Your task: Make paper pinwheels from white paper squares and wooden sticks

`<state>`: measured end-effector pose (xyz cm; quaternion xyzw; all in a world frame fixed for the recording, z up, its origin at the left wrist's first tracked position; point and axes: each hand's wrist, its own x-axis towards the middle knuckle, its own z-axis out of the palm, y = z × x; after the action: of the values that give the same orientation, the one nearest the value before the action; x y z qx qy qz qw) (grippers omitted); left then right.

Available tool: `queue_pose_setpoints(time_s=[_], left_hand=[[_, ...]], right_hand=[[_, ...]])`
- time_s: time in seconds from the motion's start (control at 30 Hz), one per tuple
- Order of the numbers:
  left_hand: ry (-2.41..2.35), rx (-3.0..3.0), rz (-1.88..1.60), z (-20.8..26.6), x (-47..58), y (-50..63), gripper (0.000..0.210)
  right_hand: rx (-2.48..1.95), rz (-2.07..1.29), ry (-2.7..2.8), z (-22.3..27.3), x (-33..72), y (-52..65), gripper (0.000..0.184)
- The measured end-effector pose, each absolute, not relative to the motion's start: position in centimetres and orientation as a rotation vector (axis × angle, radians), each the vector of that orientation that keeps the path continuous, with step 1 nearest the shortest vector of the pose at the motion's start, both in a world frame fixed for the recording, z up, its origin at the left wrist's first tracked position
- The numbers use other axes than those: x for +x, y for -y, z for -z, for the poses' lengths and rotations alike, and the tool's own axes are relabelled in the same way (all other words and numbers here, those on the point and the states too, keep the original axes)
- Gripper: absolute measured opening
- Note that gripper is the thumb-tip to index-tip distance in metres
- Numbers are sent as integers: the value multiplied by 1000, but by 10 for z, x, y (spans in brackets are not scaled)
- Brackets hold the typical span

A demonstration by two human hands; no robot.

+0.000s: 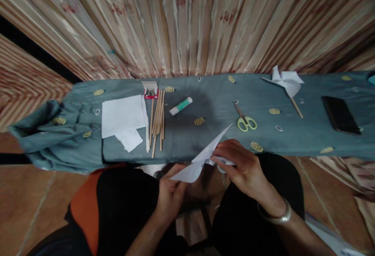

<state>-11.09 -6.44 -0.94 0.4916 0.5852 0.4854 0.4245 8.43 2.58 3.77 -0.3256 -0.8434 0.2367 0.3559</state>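
Observation:
Above my lap, at the table's front edge, I hold a white paper pinwheel with folded blades. My left hand pinches its left blade between thumb and fingers. Closed on the right side near its centre is my right hand, with a bracelet on the wrist; its fingers hide part of the folds. Beyond the right hand, scissors with light green handles lie on the cloth. A finished-looking paper pinwheel on a stick rests farther right.
The narrow table has a grey-green cloth. On its left are white paper sheets, paper scraps, several wooden sticks and a small red box of metal pins. A glue stick lies mid-table, a black phone far right. A curtain hangs behind.

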Motion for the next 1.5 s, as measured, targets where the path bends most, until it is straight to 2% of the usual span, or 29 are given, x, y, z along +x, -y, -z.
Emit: queue_pose_setpoints(time_s=[0.07,0.17,0.43,0.77,1.03,1.2,1.5], left_hand=[[-1428,1455,-1305,-14,-118,66,20],[-1348,1802,-1305,-47,-125,71,22],[-1311,2292,-1155,-86,-132,96,33],[-1378,2541,-1115,-106,-130,116,42],[-1347,2632,-1124,-120,-128,124,46],[-1356,2585,-1137,-125,-125,125,48],[-1386,2462,-1203,-102,-123,125,38]], right_hand=[[-789,-441,2137,-51,86,-11,19],[-764,-250,2087,-70,91,11,26],[-877,-145,2160,-83,118,57,31],[-1014,-186,1878,-88,105,85,24],[-875,-80,2143,-93,133,85,31],[-933,-78,2040,-87,136,87,27],[-1037,-89,1875,-103,104,84,20]])
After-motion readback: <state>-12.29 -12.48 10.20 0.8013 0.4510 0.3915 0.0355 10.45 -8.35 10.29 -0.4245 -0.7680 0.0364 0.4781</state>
